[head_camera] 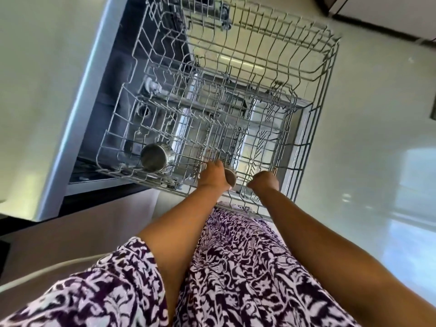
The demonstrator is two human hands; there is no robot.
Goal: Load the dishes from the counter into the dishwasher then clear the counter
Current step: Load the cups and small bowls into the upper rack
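Gripping steel cup (230, 177) w/ left hand (215, 173) at rack (113, 128); right hand (264, 182) fingers hidden, grip unclear.

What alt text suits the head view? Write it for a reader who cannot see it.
A person's left hand holds a small steel cup at the near edge of a pulled-out wire dishwasher rack, the right hand beside it. A second steel cup lies on its side at the rack's left.

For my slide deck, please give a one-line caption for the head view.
Left hand holds a steel cup at the pulled-out dishwasher rack; right hand beside it; a second cup lies inside.
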